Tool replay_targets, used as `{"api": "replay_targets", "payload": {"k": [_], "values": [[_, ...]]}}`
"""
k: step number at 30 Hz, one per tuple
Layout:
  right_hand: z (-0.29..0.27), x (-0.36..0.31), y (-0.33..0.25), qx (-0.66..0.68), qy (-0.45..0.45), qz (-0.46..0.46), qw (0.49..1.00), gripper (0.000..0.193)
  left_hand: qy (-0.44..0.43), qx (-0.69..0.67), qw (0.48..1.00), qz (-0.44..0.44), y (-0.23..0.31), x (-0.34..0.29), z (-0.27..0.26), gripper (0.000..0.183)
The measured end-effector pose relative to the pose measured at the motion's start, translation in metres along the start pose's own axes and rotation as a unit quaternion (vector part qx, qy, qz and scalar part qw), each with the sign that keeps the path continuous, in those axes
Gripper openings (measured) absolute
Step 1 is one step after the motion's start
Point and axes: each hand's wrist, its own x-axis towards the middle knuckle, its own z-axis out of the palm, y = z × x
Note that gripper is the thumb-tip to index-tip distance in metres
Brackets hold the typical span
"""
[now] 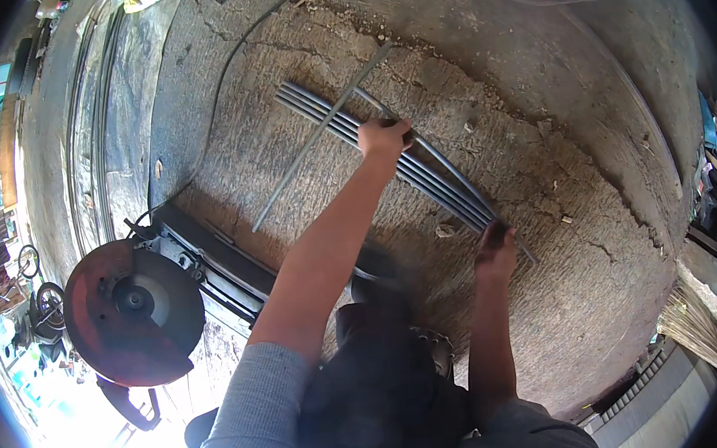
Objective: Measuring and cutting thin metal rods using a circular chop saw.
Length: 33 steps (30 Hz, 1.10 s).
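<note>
Several thin grey metal rods [438, 191] lie side by side on the rough ground, running from upper left to lower right. One separate rod [454, 170] runs along their right side, at a slight angle to them. My left hand [384, 139] is closed around this rod near its middle, over the bundle. Lower down, my right hand [497, 249] is closed about the same rod, close to the bundle's near ends; its fingers are partly in shadow. A flat metal bar [306, 148] crosses the far part of the bundle slantwise.
At the left stands a cut-off saw with a large round blade guard [100, 316] and a dark base [218, 256]. A black cable [218, 92] curves across the ground behind it. Long bars [97, 118] lie farther left. A straw broom [693, 324] is at the right edge.
</note>
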Motion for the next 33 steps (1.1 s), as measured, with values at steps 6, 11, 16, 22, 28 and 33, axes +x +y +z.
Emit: {"api": "replay_targets", "payload": {"k": [6, 11, 16, 22, 28, 33], "values": [[0.033, -0.002, 0.002, -0.031, 0.025, 0.018, 0.999, 0.038, 0.059, 0.164, 0.984, 0.034, -0.007, 0.029, -0.006, 0.027], [0.056, 0.017, 0.025, 0.005, -0.016, 0.095, 0.995, 0.029, 0.196, 0.33, 0.913, 0.142, 0.009, 0.012, -0.012, 0.034], [0.066, -0.006, 0.037, 0.023, -0.036, 0.248, 0.968, 0.02, -0.023, 0.541, 0.716, 0.44, 0.013, -0.005, -0.037, 0.021], [0.098, -0.002, 0.013, -0.616, -0.256, -0.465, 0.581, 0.02, -0.05, 0.697, 0.538, 0.47, 0.005, 0.012, -0.041, 0.027], [0.102, 0.025, 0.025, -0.728, -0.293, -0.462, 0.414, 0.018, -0.084, 0.731, 0.472, 0.485, 0.012, 0.013, -0.041, 0.014], [0.114, 0.019, 0.038, -0.729, -0.315, -0.435, 0.423, 0.016, -0.072, 0.742, 0.476, 0.466, 0.017, 0.018, -0.056, 0.019]]}}
